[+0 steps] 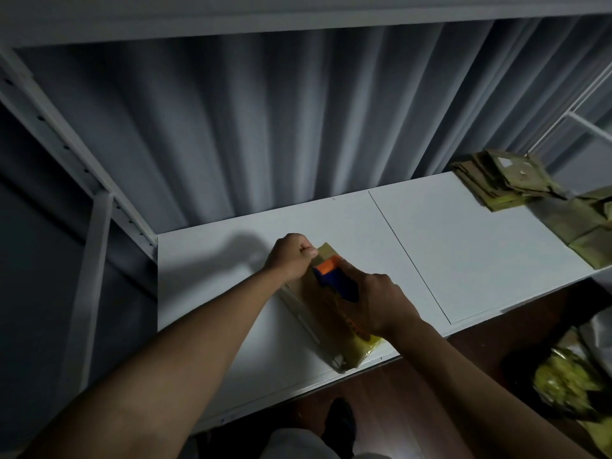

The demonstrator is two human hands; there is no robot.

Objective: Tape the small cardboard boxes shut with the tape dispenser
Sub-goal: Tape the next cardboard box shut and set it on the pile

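Note:
A small brown cardboard box [309, 301] lies on the white shelf [212, 293], reaching to the shelf's front edge. An orange and blue tape dispenser [332, 276] sits on top of the box. My right hand [377, 301] grips the dispenser from the near side. At the box's far end, my left hand [291, 256] is curled with the thumb pressing on the far edge, where a strip of tape seems to lie. A yellow piece [367, 346] shows at the box's near right corner.
A stack of flattened cardboard boxes [503, 180] lies at the shelf's far right, with more cardboard [589, 233] at the right edge. Grey curtain hangs behind. A white rack upright [96, 260] stands at left. Yellow bags [563, 385] lie on the floor below right.

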